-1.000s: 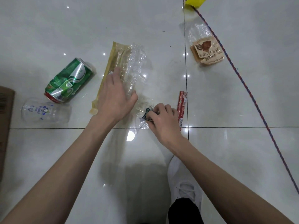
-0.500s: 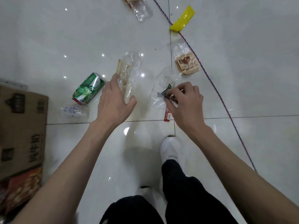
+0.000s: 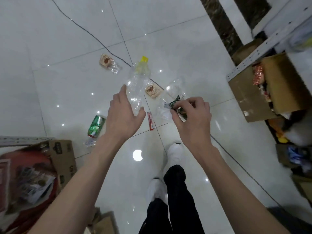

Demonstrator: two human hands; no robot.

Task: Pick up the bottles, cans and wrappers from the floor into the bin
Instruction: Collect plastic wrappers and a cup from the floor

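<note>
My left hand (image 3: 125, 114) holds a crumpled clear plastic wrapper (image 3: 136, 85) between thumb and fingers, lifted above the floor; a yellow piece (image 3: 143, 59) shows at its far end. My right hand (image 3: 190, 115) pinches a second clear wrapper with green print (image 3: 175, 102). On the white tiles lie a dented green can (image 3: 95, 126), a small clear bottle (image 3: 90, 142) beside it, a red stick wrapper (image 3: 150, 121) and two brown-labelled wrappers (image 3: 152, 90) (image 3: 107, 62). A red container (image 3: 25, 174) with wrappers in it sits at lower left.
A cardboard box (image 3: 65, 159) stands at the left by the red container. An open cardboard box (image 3: 249, 97) full of packets sits at the right beside a white shelf frame (image 3: 263, 46). A thin cable (image 3: 94, 38) crosses the floor. My white shoes (image 3: 175, 152) stand below my hands.
Both hands have risen from the floor, each with its wrapper. The view has pulled back and turned, so the boxes on both sides now show.
</note>
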